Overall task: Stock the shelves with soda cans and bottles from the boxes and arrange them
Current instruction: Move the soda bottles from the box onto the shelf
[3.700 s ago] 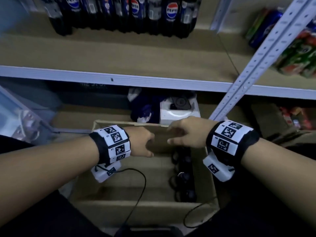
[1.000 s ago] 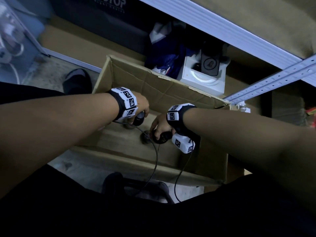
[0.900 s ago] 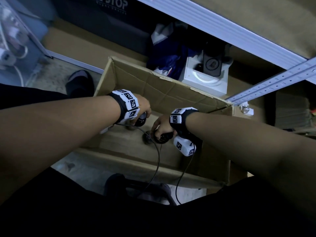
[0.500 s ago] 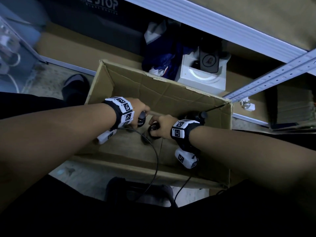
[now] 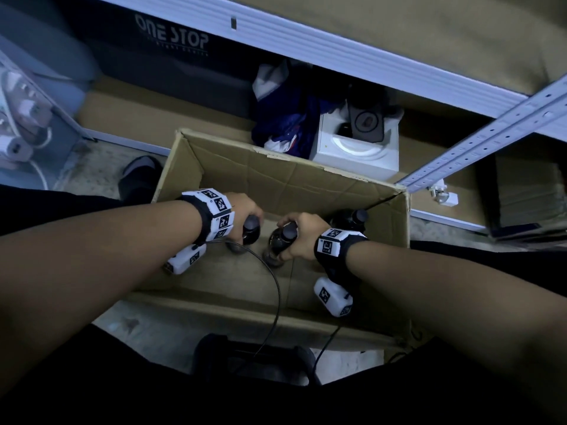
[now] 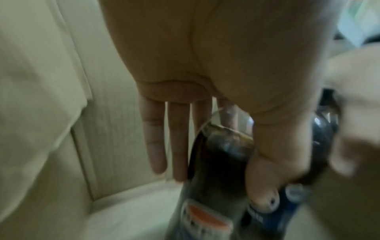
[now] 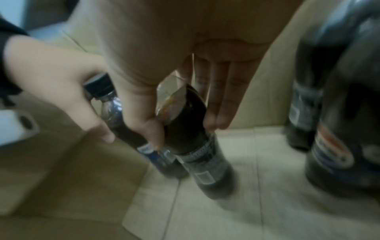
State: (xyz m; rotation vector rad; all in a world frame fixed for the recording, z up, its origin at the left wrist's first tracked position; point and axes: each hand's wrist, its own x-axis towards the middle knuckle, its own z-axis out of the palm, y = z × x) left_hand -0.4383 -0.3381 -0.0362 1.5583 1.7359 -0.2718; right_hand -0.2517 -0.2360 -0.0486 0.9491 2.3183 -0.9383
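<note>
Both forearms are bare. Each wrist carries a black band (image 5: 340, 250) faced with white square tiles printed in black-and-white fiducial markers (blocky, QR-like patterns). Under each wrist hangs a small white camera housing (image 5: 333, 297) bearing the same markers. A thin black cable (image 5: 273, 280) loops down from the left unit (image 5: 184, 259). Dark clothing covers the lap.

box (image 5: 285, 179): on floor, before shelf (image 5: 337, 53)
bottles (image 5: 277, 240): in box, side by side
third bottle (image 5: 352, 219): right corner
</note>
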